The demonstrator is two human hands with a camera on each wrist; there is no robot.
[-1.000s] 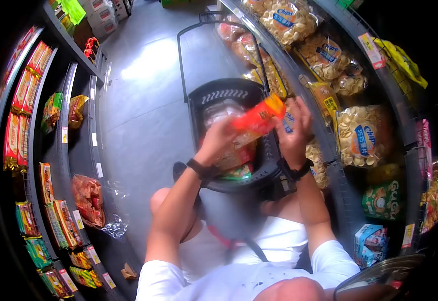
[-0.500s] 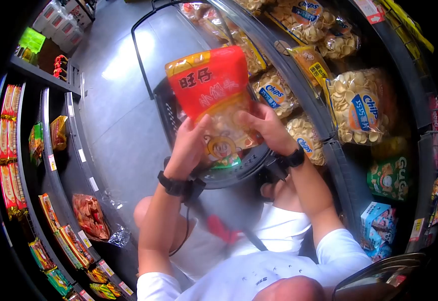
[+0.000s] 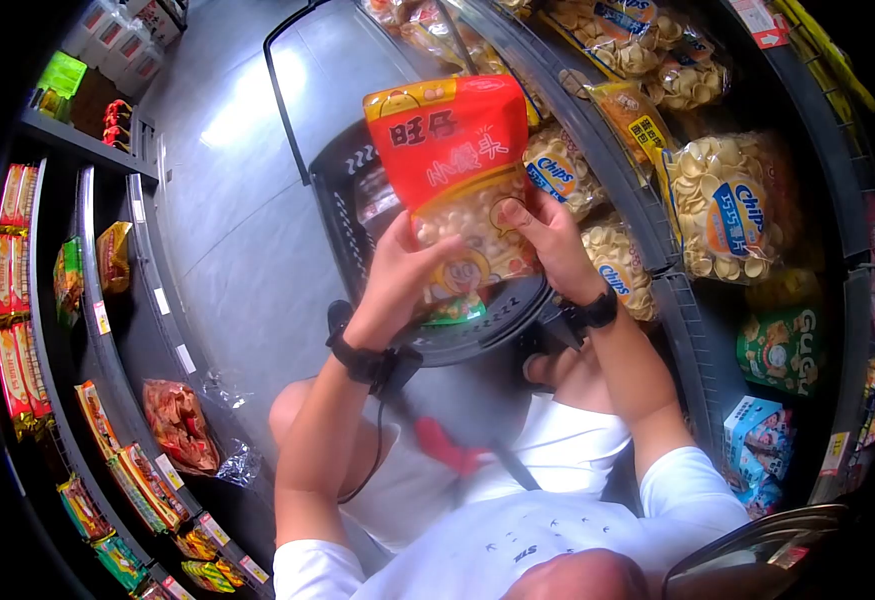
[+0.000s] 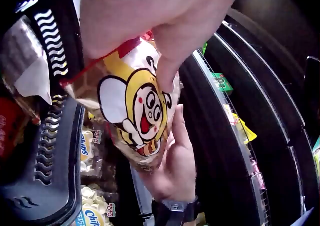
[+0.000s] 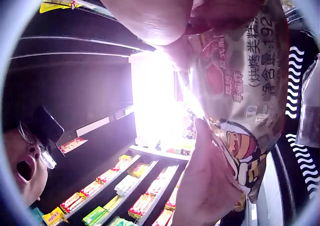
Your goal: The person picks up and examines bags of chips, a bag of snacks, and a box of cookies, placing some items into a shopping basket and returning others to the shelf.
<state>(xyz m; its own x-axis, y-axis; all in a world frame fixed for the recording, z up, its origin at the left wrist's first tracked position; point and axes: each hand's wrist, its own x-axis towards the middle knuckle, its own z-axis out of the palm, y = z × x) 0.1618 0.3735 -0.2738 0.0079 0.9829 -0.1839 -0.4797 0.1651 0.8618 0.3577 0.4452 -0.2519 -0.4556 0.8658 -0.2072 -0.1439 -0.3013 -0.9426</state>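
As forearms [image 3: 322,430] angle upward, left hand [image 3: 397,285] and right hand [image 3: 555,245], fingers [image 3: 525,212] gripping snack bag [image 3: 452,150], above basket [image 3: 352,190].

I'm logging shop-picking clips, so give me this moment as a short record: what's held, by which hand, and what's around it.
held item: red snack bag, upright, cartoon face on its lower part
left hand: grips the bag's lower left edge
right hand: grips the bag's lower right edge
under the bag: black shopping basket, packets inside
shelf on the right: Chips bags
shelf on the left: snack packets
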